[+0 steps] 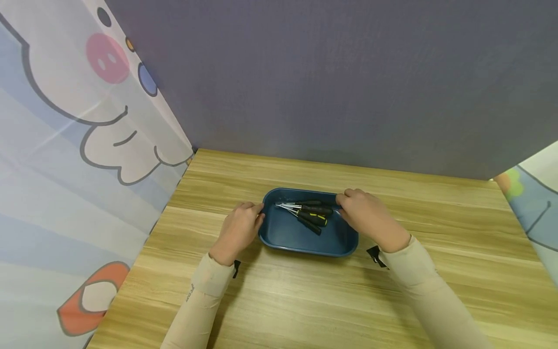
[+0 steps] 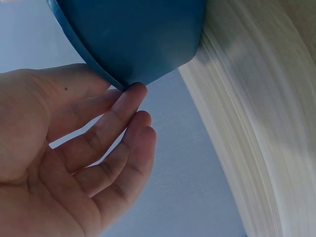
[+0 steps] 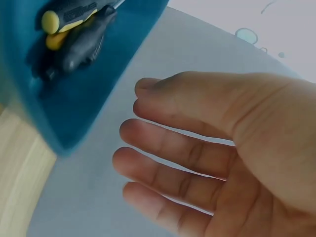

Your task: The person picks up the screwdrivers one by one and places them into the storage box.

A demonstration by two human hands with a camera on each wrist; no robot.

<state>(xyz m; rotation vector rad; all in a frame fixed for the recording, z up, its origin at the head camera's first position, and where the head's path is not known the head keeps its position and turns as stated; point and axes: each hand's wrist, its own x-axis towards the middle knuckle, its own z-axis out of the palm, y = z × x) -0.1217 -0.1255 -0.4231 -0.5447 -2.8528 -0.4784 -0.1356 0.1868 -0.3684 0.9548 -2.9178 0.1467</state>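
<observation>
A dark blue oval tray (image 1: 305, 250) sits on the wooden table and holds several screwdrivers (image 1: 311, 213) with black and yellow handles. My left hand (image 1: 257, 215) is at the tray's left end. In the left wrist view its fingers (image 2: 123, 123) are relaxed, and one fingertip touches the tray's rim (image 2: 138, 39). My right hand (image 1: 344, 201) lies over the right end. In the right wrist view the right hand's fingers (image 3: 163, 143) are spread and loose, just apart from the tray wall (image 3: 84, 108), with the screwdriver handles (image 3: 74, 34) inside. Neither hand holds anything.
The wooden table (image 1: 305, 300) stretches bare around the tray. A grey panel (image 1: 327, 82) closes off the back. Cartoon-printed curtains hang on the left (image 1: 65, 145) and at the right edge (image 1: 536, 203).
</observation>
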